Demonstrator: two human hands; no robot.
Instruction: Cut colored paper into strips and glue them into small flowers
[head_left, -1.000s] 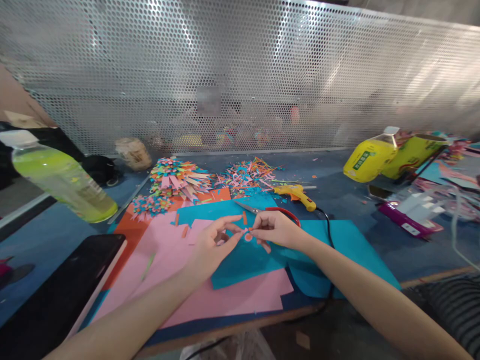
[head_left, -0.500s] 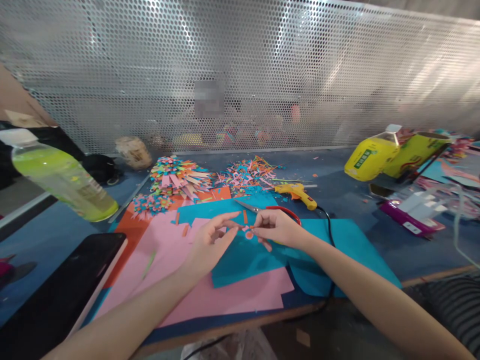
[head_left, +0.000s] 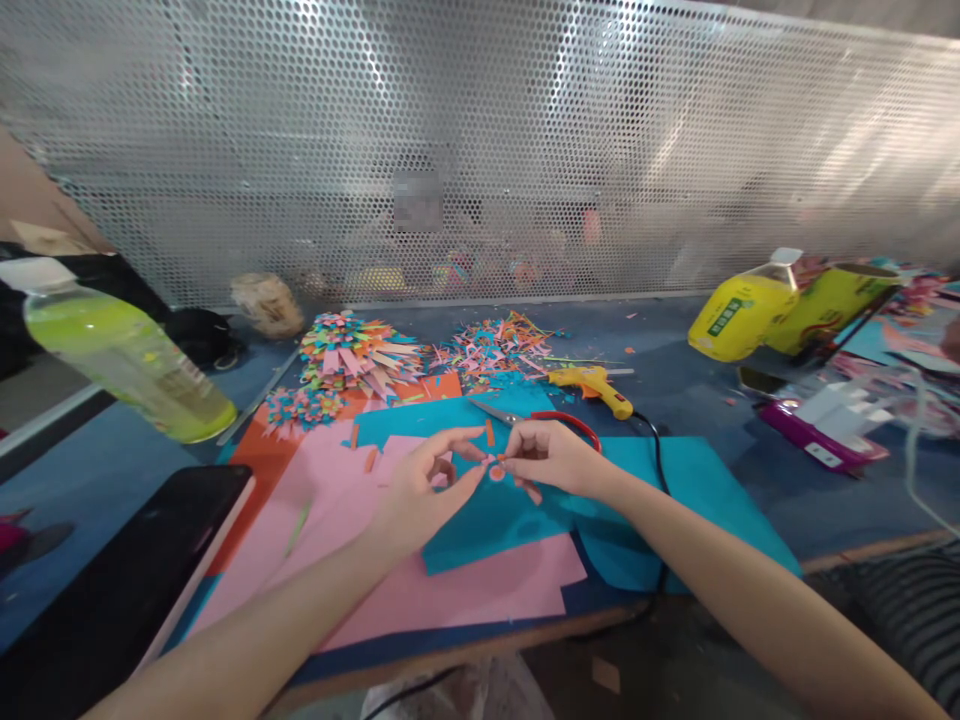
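Note:
A tiny pink and orange paper piece (head_left: 496,472) hangs between my fingertips above blue paper (head_left: 480,530). My right hand (head_left: 551,458) pinches its right side. My left hand (head_left: 431,480) has thumb and forefinger at its left edge; whether they grip it is too small to tell. Just behind my right hand lie scissors (head_left: 566,420) with red handles. Small orange strips (head_left: 490,432) rest on the paper. Pink paper (head_left: 330,480) spreads beneath my left hand and forearm.
Behind are a spiky paper-strip cluster (head_left: 360,355), loose curled strips (head_left: 499,350) and a yellow glue gun (head_left: 592,385) with a black cord. A bottle (head_left: 127,360) and phone (head_left: 127,580) lie left; a yellow bottle (head_left: 742,310) stands right.
The fingertips of my left hand have shifted slightly, with the forefinger and thumb a little further right. The small paper piece has moved slightly left. My right hand stays nearly in place.

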